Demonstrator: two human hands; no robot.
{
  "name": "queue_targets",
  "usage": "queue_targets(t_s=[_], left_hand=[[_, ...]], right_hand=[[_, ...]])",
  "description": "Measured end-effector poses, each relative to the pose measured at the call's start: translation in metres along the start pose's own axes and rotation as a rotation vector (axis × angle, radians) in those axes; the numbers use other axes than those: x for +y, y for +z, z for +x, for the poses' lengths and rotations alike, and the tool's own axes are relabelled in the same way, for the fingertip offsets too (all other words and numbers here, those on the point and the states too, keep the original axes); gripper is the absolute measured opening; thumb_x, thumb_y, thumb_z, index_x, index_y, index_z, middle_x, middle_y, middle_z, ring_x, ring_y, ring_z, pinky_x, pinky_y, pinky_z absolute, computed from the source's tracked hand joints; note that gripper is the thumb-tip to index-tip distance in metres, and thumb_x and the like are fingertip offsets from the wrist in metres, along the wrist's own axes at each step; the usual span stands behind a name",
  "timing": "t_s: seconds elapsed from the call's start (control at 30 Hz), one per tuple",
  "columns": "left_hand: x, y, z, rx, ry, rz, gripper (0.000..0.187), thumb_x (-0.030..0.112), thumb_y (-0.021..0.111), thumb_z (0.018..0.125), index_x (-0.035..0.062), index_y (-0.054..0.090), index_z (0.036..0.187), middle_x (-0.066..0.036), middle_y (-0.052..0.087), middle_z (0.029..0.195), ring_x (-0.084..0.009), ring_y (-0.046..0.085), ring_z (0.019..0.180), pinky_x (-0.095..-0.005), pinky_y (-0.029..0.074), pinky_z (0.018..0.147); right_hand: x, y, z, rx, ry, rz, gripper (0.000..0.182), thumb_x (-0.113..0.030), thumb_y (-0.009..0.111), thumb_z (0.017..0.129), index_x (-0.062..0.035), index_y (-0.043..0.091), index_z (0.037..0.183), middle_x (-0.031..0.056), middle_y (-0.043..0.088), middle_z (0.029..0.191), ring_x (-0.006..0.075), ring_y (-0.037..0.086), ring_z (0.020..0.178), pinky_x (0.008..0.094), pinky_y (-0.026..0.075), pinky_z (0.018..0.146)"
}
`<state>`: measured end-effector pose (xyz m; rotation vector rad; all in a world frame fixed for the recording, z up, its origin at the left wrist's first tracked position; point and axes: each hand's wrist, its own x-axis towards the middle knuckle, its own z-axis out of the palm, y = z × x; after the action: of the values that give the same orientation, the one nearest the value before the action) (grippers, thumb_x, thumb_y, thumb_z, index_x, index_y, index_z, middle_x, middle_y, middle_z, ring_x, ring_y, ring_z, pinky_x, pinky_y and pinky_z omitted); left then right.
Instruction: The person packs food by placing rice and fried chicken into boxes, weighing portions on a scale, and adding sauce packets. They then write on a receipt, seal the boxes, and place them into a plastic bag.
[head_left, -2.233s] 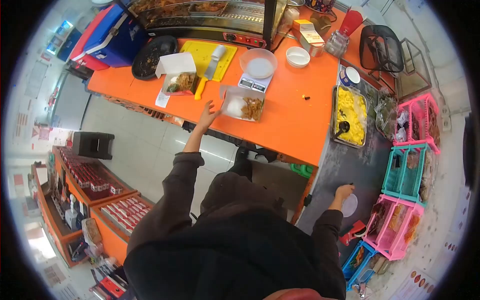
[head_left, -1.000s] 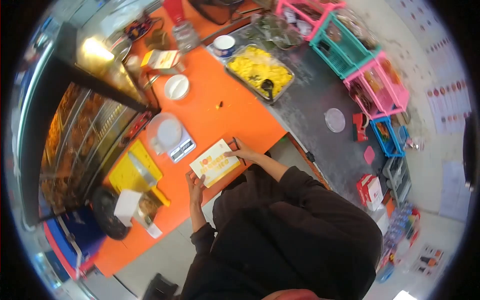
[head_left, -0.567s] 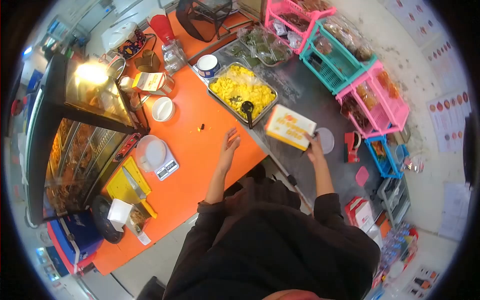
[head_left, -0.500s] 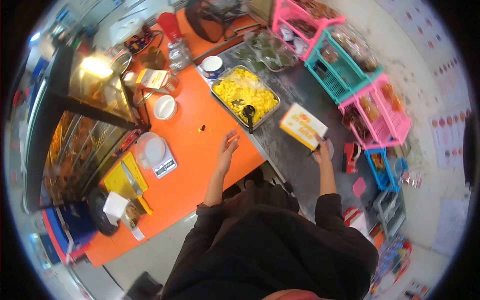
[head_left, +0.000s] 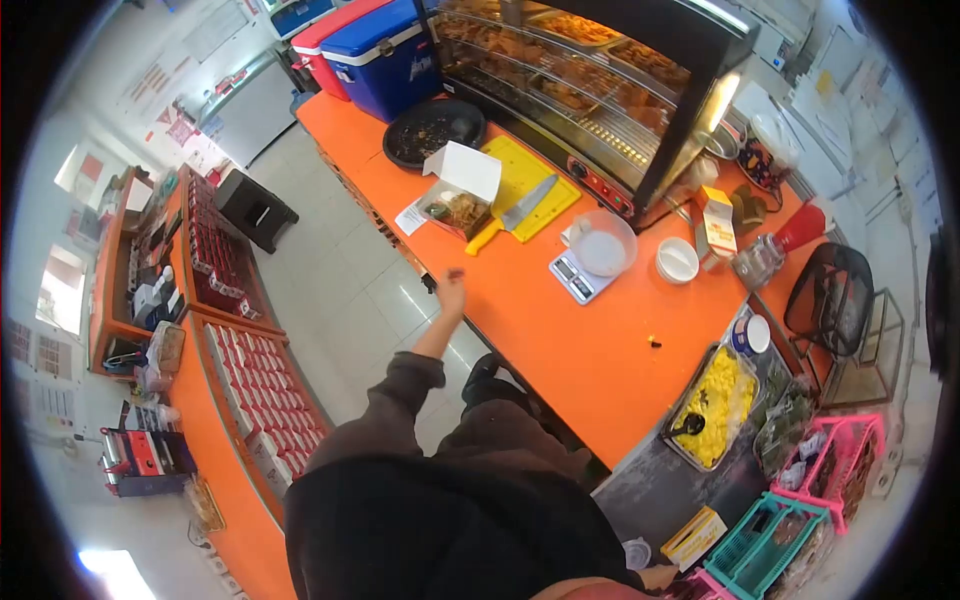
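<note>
My left hand (head_left: 453, 292) is just off the orange table's near edge, close to a small black object (head_left: 429, 283); its fingers look partly bent but are unclear. At the bottom right, my right hand (head_left: 657, 577) holds the lower corner of a white and yellow box (head_left: 694, 540). A round clear lid or cup (head_left: 636, 553) is beside that hand. Beyond the box is a metal tray (head_left: 668, 432) of yellow pieces with a black spoon (head_left: 690, 425) in it.
On the orange table (head_left: 560, 350) are a scale (head_left: 582, 284) under a clear bowl (head_left: 603, 245), a yellow board (head_left: 550, 205) with a knife (head_left: 530, 203), and an open food box (head_left: 470, 172). Teal (head_left: 765, 545) and pink (head_left: 850, 455) baskets line the right. A glass food warmer (head_left: 600, 110) stands behind.
The view has swung left, bringing the stool, shelves and coolers into sight. My left hand has moved toward the food box end of the table. The held box now appears at the bottom right.
</note>
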<state>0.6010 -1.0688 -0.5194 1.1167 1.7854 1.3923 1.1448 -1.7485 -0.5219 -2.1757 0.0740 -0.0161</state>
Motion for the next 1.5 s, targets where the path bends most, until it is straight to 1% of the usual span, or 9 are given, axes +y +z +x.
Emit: queue_targets(t_s=[0.2, 0.33, 0.47, 0.67, 0.73, 0.83, 1.03, 1.1, 1.5], left_hand=[[-0.039, -0.055, 0.191, 0.072, -0.116, 0.596, 0.033, 0.013, 0.062, 0.078, 0.0050, 0.058, 0.110, -0.016, 0.063, 0.105, -0.0317, 0.059, 0.101, -0.0473, 0.044, 0.087], [-0.052, -0.060, 0.262, 0.019, 0.121, 1.025, 0.054, 0.016, 0.064, 0.076, 0.0137, 0.044, 0.127, -0.017, 0.062, 0.108, -0.0345, 0.056, 0.108, -0.0545, 0.040, 0.089], [-0.061, -0.070, 0.289, -0.332, 0.199, 1.061, 0.063, 0.009, 0.063, 0.074, 0.0109, 0.038, 0.132, -0.016, 0.064, 0.094, -0.0360, 0.058, 0.100, -0.0500, 0.044, 0.084], [0.035, -0.098, 0.108, -0.495, 0.035, 0.299, 0.084, -0.006, 0.057, 0.068, 0.0089, 0.026, 0.145, -0.022, 0.062, 0.102, -0.0389, 0.056, 0.102, -0.0417, 0.048, 0.083], [-0.005, -0.071, 0.056, -0.681, 0.362, 0.303, 0.072, -0.005, 0.061, 0.070, 0.0068, 0.041, 0.138, -0.023, 0.057, 0.114, -0.0361, 0.053, 0.108, -0.0384, 0.044, 0.092], [0.027, -0.005, 0.024, -1.313, 0.076, -0.058, 0.052, -0.005, 0.060, 0.077, 0.0044, 0.053, 0.128, -0.017, 0.053, 0.126, -0.0320, 0.048, 0.119, -0.0361, 0.037, 0.102], [0.009, 0.086, 0.015, -1.265, 0.171, -0.139, 0.054, 0.006, 0.056, 0.087, 0.0128, 0.044, 0.139, -0.014, 0.037, 0.145, -0.0285, 0.032, 0.136, -0.0422, 0.027, 0.111], [0.017, 0.082, 0.033, -0.993, 0.835, 0.732, 0.057, 0.028, 0.059, 0.088, 0.0144, 0.042, 0.140, -0.015, 0.026, 0.151, -0.0287, 0.019, 0.142, -0.0573, 0.012, 0.112], [0.001, 0.081, 0.042, -0.927, 1.001, 0.705, 0.075, 0.050, 0.062, 0.078, 0.0080, 0.040, 0.136, -0.013, 0.029, 0.150, -0.0314, 0.023, 0.140, -0.0683, 0.000, 0.105]], right_hand=[[-0.055, 0.052, -0.007, 0.208, 0.083, 0.280, 0.052, -0.001, 0.057, 0.084, 0.0017, 0.044, 0.135, 0.0170, 0.052, 0.122, 0.0241, 0.055, 0.099, 0.0302, 0.048, 0.079], [-0.082, 0.103, -0.037, -0.624, -0.087, 1.211, 0.045, -0.006, 0.057, 0.085, -0.0006, 0.049, 0.129, 0.0155, 0.055, 0.118, 0.0210, 0.056, 0.093, 0.0293, 0.049, 0.073], [-0.186, 0.190, -0.171, -0.391, 0.078, 1.185, 0.047, 0.003, 0.055, 0.082, -0.0051, 0.050, 0.128, 0.0168, 0.058, 0.113, 0.0277, 0.057, 0.097, 0.0368, 0.049, 0.082], [-0.280, 0.291, -0.321, -0.568, 0.498, 1.147, 0.028, -0.021, 0.056, 0.090, -0.0033, 0.059, 0.111, 0.0071, 0.063, 0.095, 0.0214, 0.058, 0.088, 0.0400, 0.047, 0.082], [-0.270, 0.322, -0.348, -0.799, 0.666, 1.311, 0.029, -0.025, 0.059, 0.088, -0.0028, 0.061, 0.106, 0.0054, 0.060, 0.081, 0.0190, 0.054, 0.077, 0.0370, 0.045, 0.075], [-0.340, 0.379, -0.400, -0.630, 0.770, 0.985, 0.040, -0.047, 0.048, 0.094, -0.0099, 0.060, 0.103, 0.0070, 0.057, 0.090, 0.0201, 0.048, 0.078, 0.0349, 0.040, 0.075], [-0.329, 0.499, -0.414, -0.729, 0.510, 1.071, 0.035, -0.039, 0.045, 0.097, -0.0072, 0.058, 0.099, 0.0080, 0.056, 0.096, 0.0203, 0.055, 0.086, 0.0345, 0.044, 0.074], [-0.332, 0.531, -0.419, -0.694, 0.242, 1.019, 0.024, -0.026, 0.048, 0.098, -0.0046, 0.055, 0.090, 0.0071, 0.055, 0.091, 0.0161, 0.055, 0.077, 0.0293, 0.046, 0.069], [-0.344, 0.545, -0.434, -0.573, -0.341, 0.476, 0.012, -0.002, 0.060, 0.087, 0.0007, 0.055, 0.077, 0.0059, 0.057, 0.080, 0.0106, 0.054, 0.069, 0.0235, 0.043, 0.059]])
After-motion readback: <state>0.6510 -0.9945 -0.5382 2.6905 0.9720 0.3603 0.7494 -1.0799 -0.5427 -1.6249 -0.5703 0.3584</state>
